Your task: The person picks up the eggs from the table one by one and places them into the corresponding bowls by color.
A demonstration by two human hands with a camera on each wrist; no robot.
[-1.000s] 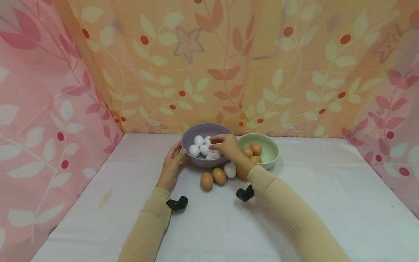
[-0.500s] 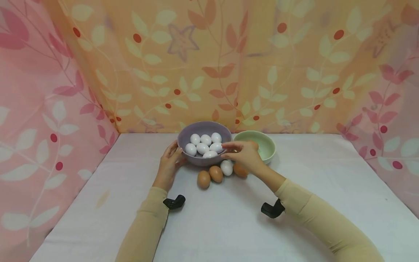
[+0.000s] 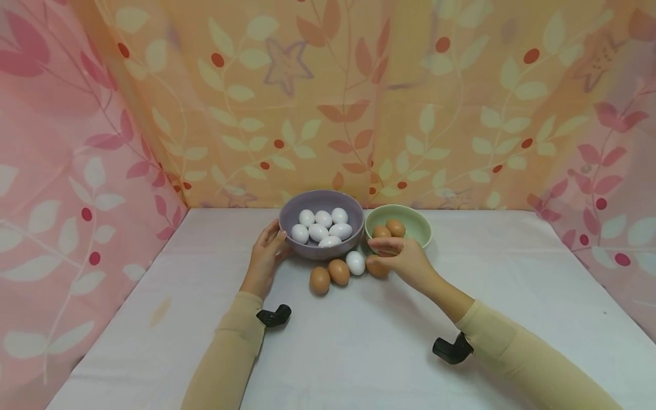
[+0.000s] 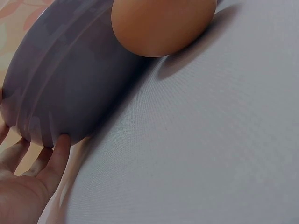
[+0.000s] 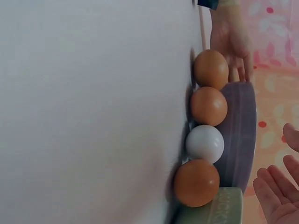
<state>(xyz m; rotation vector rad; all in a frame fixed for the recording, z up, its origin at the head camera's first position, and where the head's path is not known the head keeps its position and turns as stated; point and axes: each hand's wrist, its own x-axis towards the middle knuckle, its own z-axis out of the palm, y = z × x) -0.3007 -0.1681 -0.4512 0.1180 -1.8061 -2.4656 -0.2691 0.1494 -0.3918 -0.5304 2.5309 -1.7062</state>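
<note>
My left hand rests its fingertips against the outer left side of a purple bowl; the left wrist view shows the fingers spread along its wall. Several white eggs lie in this bowl. In front stands a row of a brown egg, a second brown egg, a white egg and a brown egg. Over the last one hovers my right hand, its fingers extended and holding nothing. Behind it, a green bowl contains brown eggs, partly hidden by the hand.
The two bowls stand side by side on a white cloth at the table's back. Patterned orange fabric rises behind them, with pink fabric at the sides. A black wrist mount sits on each sleeve.
My right hand has drawn back from inside the purple bowl, rightward and toward me, to the right end of the egg row. My left hand keeps its place at the purple bowl.
</note>
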